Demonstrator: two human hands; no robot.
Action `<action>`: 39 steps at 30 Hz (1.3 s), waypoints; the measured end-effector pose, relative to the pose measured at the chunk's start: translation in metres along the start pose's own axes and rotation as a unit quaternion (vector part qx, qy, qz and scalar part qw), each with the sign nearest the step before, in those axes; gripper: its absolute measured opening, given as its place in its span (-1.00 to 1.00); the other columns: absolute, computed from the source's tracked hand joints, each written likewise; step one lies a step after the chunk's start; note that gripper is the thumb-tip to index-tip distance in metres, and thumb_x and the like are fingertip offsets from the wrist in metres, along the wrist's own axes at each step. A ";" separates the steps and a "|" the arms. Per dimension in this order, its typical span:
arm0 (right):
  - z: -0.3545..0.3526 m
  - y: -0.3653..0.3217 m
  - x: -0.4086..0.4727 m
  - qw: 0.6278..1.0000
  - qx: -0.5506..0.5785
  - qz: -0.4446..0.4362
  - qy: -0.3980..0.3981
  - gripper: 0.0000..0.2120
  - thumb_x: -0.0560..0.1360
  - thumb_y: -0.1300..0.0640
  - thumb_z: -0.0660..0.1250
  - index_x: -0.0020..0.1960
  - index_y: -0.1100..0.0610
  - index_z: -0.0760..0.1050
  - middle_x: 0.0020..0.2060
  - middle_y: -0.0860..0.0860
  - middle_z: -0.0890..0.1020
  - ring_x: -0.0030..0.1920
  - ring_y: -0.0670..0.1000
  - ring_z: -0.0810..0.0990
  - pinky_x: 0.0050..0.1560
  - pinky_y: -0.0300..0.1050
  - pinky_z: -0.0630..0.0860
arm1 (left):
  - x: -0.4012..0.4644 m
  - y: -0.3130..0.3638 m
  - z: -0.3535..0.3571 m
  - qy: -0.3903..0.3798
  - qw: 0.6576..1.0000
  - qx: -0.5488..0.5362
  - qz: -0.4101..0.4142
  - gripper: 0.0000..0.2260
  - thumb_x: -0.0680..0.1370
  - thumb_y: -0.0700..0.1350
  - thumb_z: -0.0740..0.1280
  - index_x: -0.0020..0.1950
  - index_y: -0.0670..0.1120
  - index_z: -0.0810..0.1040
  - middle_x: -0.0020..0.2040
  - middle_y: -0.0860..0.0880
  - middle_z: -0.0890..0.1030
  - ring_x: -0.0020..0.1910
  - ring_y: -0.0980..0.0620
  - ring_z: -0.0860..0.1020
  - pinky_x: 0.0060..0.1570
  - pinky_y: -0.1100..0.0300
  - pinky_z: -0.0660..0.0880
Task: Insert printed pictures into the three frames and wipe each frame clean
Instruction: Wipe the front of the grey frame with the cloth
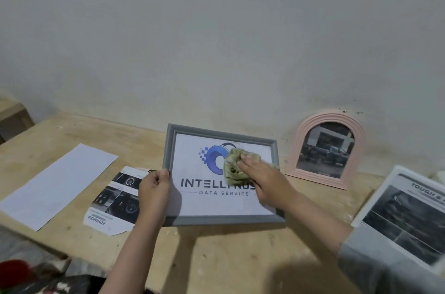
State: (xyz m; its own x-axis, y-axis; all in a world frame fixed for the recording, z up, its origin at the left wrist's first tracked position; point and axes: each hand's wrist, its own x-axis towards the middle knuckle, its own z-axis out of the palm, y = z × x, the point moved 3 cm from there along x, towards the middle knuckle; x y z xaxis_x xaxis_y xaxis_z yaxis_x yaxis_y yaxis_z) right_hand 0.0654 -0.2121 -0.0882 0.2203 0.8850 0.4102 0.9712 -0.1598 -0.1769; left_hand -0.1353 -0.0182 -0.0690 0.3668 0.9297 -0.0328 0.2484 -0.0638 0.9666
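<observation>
At the far left of the wooden table point(216, 252) lies a blank white sheet point(57, 185), and just right of it a printed car-interior leaflet point(115, 199), its right edge tucked under the person's left hand point(154, 191). That hand grips the left rail of the grey rectangular frame point(222, 219), thumb on top and fingers curled around the edge, steadying it flat on the table. The frame already holds a logo print point(192, 168) reading "DATA SERVICE".

The right hand point(262, 179) presses a crumpled greenish cloth point(234, 166) onto the glass over the blue logo, fingers spread narrowly and bent over the wad. So the step in hand appears to be wiping this filled frame.

Further right, a pink arched frame point(303, 144) leans against the wall point(216, 28), holding a photo of a dark vehicle; whether it has been wiped cannot be told. At the near right edge rests a black-and-white printed page point(404, 211); whether it sits in a third frame is unclear.

The next move likely calls for sweeping the cloth across the remaining glass and along the grey rails, while the left hand keeps the frame from sliding.
</observation>
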 end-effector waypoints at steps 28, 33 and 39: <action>-0.073 0.013 0.056 0.999 0.007 -0.026 0.039 -0.48 0.41 0.24 0.18 0.37 0.20 0.39 0.38 0.10 0.41 0.39 0.12 0.37 0.35 0.05 0.34 | -0.007 0.034 0.003 0.033 0.996 -0.028 0.076 -0.77 0.60 -0.12 0.22 -0.23 -0.16 0.50 -0.31 -0.12 0.46 -0.32 -0.02 0.36 -0.29 0.13 0.27; -0.044 0.018 0.035 0.999 0.006 -0.033 0.011 -0.38 0.35 0.23 0.11 0.42 0.23 0.32 0.44 0.10 0.30 0.47 0.09 0.22 0.42 0.11 0.25 | 0.003 0.029 0.009 0.036 0.996 -0.078 0.027 -0.71 0.60 -0.10 0.23 -0.31 -0.15 0.43 -0.29 -0.14 0.39 -0.27 -0.02 0.33 -0.22 0.11 0.26; -0.008 0.001 -0.018 0.993 0.096 -0.057 -0.032 -0.35 0.30 0.40 0.18 0.39 0.20 0.35 0.42 0.05 0.35 0.46 0.01 0.24 0.43 -0.05 0.24 | 0.016 0.022 0.010 0.047 0.996 -0.076 0.003 -0.71 0.60 -0.06 0.22 -0.24 -0.20 0.45 -0.26 -0.15 0.42 -0.25 -0.04 0.36 -0.20 0.08 0.29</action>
State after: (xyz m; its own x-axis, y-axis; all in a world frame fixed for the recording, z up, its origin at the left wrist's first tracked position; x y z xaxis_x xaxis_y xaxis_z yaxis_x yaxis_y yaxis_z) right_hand 0.0627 -0.2320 -0.0883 0.0984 0.9191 0.3814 0.9526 0.0239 -0.3032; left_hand -0.1151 -0.0080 -0.0502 0.2801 0.9599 -0.0099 0.1051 -0.0204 0.9943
